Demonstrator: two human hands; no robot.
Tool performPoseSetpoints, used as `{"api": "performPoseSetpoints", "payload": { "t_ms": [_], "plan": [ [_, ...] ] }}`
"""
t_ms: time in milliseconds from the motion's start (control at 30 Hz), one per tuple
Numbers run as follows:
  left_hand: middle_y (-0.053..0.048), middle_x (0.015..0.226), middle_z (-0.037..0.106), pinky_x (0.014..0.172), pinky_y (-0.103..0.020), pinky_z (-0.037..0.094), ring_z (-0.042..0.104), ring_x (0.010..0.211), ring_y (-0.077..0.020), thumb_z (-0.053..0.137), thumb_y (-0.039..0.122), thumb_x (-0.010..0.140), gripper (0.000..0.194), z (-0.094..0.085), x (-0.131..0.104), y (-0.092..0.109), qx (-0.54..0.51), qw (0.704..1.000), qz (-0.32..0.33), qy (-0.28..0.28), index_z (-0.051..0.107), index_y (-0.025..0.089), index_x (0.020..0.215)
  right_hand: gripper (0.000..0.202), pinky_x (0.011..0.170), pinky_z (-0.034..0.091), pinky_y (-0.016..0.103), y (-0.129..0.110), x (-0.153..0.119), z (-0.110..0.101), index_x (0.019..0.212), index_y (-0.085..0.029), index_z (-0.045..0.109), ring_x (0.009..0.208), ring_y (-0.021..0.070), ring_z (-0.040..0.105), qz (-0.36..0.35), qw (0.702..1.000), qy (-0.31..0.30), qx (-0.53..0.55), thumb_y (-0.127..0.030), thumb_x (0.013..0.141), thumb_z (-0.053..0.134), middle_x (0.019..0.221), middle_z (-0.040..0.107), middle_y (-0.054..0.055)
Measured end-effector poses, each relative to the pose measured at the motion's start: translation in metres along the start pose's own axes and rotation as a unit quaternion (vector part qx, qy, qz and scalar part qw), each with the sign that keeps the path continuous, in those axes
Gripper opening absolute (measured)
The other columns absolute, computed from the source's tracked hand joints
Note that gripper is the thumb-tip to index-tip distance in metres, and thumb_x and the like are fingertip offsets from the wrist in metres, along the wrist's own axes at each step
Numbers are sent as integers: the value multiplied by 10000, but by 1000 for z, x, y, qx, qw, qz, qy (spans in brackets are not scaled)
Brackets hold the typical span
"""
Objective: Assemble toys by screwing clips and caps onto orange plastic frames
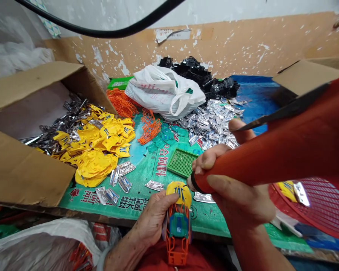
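Note:
My left hand [154, 212] grips a small toy body at the table's front edge, with the thumb on its yellow cover [180, 192]. The toy has an orange frame [177, 256] and a teal block [179, 225] in its middle. My right hand [237, 195] is wrapped round a large red power screwdriver [260, 150]. The tool's tip points left, beside the right edge of the yellow cover; whether it touches is hard to tell. A green perforated tray [181, 162] lies just behind. Silver pieces [154, 185] lie near my left hand.
A cardboard box [25, 169] and yellow covers [96, 165] are at left. Farther back are orange frames [121, 103], a white bag [161, 92], black parts [192, 71] and heaped silver pieces [214, 122]. A red basket [322, 207] stands at right; a black cable [107, 32] hangs above.

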State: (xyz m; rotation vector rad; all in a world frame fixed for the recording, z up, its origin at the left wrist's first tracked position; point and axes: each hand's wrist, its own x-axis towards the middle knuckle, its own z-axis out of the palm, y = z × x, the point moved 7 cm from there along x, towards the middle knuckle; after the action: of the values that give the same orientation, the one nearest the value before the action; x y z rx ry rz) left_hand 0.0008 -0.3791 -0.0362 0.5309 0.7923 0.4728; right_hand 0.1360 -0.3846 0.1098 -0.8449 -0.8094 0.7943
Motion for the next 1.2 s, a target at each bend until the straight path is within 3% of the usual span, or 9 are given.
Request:
{"api": "performPoseSetpoints", "payload": {
  "t_ms": [333, 567, 733, 933, 1200],
  "plan": [
    [-50, 669, 659, 572, -238, 485, 607, 574, -129, 732, 252, 730, 206, 3, -2, -2, -24, 1000, 7, -17, 677, 81, 831, 158, 507, 510, 304, 18, -2, 2, 735, -209, 638, 615, 149, 598, 17, 1000, -3, 6, -107, 638, 710, 708, 602, -16],
    [-53, 657, 668, 552, -218, 477, 605, 564, -123, 737, 269, 722, 215, 1, 0, -2, -18, 1000, 6, -6, 679, 86, 820, 279, 527, 512, 294, 18, -2, 3, 823, -227, 623, 598, 136, 600, 2, 1000, -1, 20, -60, 617, 711, 715, 614, -29],
    [-35, 578, 650, 509, -203, 473, 574, 500, -106, 763, 272, 683, 224, 1, -2, 1, -9, 1000, 4, 19, 695, 81, 779, 217, 530, 510, 292, 22, -3, 3, 763, -217, 624, 616, 137, 593, 15, 1000, -7, 10, -78, 623, 712, 715, 605, -26],
    [-54, 628, 677, 512, -205, 475, 596, 527, -118, 770, 275, 679, 241, -2, -1, -1, 4, 1000, 5, 27, 700, 77, 798, 183, 541, 486, 295, 23, -1, 4, 699, -222, 605, 611, 133, 569, 8, 1000, -8, -15, -73, 621, 675, 687, 586, -35],
    [-29, 577, 651, 496, -201, 463, 572, 496, -109, 757, 289, 694, 226, 0, -3, -1, 18, 999, 9, 27, 709, 90, 790, 209, 553, 483, 308, 23, -6, 5, 747, -238, 613, 630, 140, 571, 5, 1000, -27, -15, -71, 643, 683, 719, 589, -33]
  ]
}}
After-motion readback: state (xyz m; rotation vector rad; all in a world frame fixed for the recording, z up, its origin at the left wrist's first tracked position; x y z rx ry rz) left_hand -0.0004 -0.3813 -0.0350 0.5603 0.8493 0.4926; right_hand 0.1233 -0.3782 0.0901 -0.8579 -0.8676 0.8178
